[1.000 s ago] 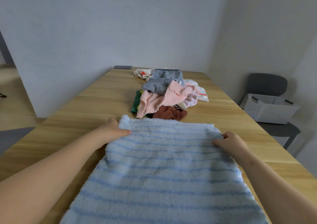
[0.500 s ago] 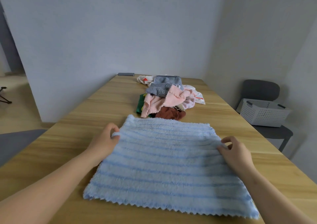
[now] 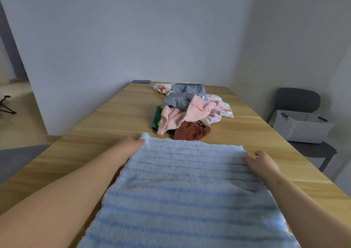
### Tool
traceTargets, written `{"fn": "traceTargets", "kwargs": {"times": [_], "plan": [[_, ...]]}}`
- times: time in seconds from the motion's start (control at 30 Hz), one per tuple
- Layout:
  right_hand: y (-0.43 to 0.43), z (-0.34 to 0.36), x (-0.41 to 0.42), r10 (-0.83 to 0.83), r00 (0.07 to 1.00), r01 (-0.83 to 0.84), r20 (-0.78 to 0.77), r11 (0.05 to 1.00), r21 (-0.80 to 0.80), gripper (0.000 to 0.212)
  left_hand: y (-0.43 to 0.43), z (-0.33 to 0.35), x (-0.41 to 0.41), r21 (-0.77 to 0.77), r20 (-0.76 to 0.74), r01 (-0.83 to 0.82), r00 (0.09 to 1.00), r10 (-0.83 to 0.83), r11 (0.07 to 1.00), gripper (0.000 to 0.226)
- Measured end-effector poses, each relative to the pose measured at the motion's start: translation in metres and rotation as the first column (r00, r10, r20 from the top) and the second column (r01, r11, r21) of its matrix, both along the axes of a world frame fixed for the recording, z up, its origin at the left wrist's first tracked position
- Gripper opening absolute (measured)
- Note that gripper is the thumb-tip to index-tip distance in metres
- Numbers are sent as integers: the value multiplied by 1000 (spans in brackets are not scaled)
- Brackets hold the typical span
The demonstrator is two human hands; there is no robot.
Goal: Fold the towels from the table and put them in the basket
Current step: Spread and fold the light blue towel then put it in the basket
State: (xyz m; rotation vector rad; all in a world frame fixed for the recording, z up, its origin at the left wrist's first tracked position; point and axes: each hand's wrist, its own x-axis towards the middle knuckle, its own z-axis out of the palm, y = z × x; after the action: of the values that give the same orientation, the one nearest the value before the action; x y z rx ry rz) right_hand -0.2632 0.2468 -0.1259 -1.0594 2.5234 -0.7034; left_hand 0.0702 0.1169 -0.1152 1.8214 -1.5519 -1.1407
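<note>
A light blue striped towel (image 3: 188, 187) lies spread flat on the wooden table (image 3: 114, 126) right in front of me. My left hand (image 3: 129, 145) holds its far left corner, the fingers partly under the cloth. My right hand (image 3: 262, 164) pinches the far right corner with curled fingers. Beyond the towel sits a heap of towels (image 3: 188, 110): pink, grey, brown, green and white ones. The white perforated basket (image 3: 302, 127) stands on a grey chair to the right of the table.
A small grey bar-shaped object (image 3: 141, 81) lies at the table's far edge by the wall. The grey chair (image 3: 300, 103) stands against the right wall. A tripod leg (image 3: 6, 107) shows on the floor at far left.
The view has moved closer, so the towel's near edge now runs out of the frame. Both hands have slid back out to the towel's far corners.
</note>
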Motion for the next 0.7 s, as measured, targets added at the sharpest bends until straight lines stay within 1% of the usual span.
{"fn": "traceTargets", "kwargs": {"times": [0.03, 0.07, 0.1, 0.17, 0.2, 0.23, 0.27, 0.3, 0.37, 0.43, 0.47, 0.5, 0.57, 0.63, 0.7], "plan": [[-8, 1, -2, 3, 1000, -4, 18, 1000, 17, 46, -5, 1, -5, 15, -2, -6, 1000, 6, 1000, 48], [-15, 3, -3, 8, 999, -9, 42, 1000, 27, 30, -11, 2, -9, 31, 6, -5, 1000, 5, 999, 45], [-23, 5, -4, 4, 997, -6, 78, 999, 31, 20, -17, 3, -11, 41, 26, -10, 1000, 9, 999, 40], [-36, 5, -10, 9, 992, -10, 122, 1000, 4, 26, -27, 4, -13, 29, 43, -28, 999, 26, 999, 26], [-41, 6, -12, 22, 991, -20, 130, 1000, -20, 24, -32, 4, -13, 11, 23, -30, 999, 30, 999, 18], [-46, 7, -13, 35, 991, -26, 131, 997, -69, 16, -37, 5, -14, -18, -18, -27, 999, 26, 999, 11], [-48, 8, -13, 37, 991, -19, 129, 990, -138, 6, -42, 6, -14, -63, -68, -28, 997, 24, 998, 11], [-51, 10, -13, 38, 991, -9, 129, 975, -220, 3, -45, 8, -14, -116, -118, -41, 993, 27, 992, 17], [-53, 16, -13, 27, 992, 17, 121, 938, -345, 9, -47, 18, -14, -220, -191, -77, 981, 35, 972, 21], [-52, 26, -12, 35, 995, 12, 98, 899, -437, 10, -47, 33, -12, -302, -262, -107, 965, 25, 947, 11], [-49, 33, -10, 47, 994, 7, 100, 876, -482, 11, -44, 40, -10, -323, -300, -122, 954, 21, 938, 15], [-44, 39, -7, 62, 991, 11, 121, 849, -528, 13, -41, 47, -7, -323, -343, -136, 939, 18, 937, 19], [-29, 51, 2, 114, 974, 26, 194, 800, -600, 23, -26, 58, 4, -266, -457, -136, 890, 0, 954, 19], [-7, 60, 12, 183, 937, 47, 296, 777, -627, 31, -1, 62, 16, -206, -597, -97, 801, -46, 974, 27], [21, 64, 23, 236, 872, 106, 428, 763, -638, 26, 26, 58, 31, -164, -681, -76, 730, -58, 984, 30]]}}
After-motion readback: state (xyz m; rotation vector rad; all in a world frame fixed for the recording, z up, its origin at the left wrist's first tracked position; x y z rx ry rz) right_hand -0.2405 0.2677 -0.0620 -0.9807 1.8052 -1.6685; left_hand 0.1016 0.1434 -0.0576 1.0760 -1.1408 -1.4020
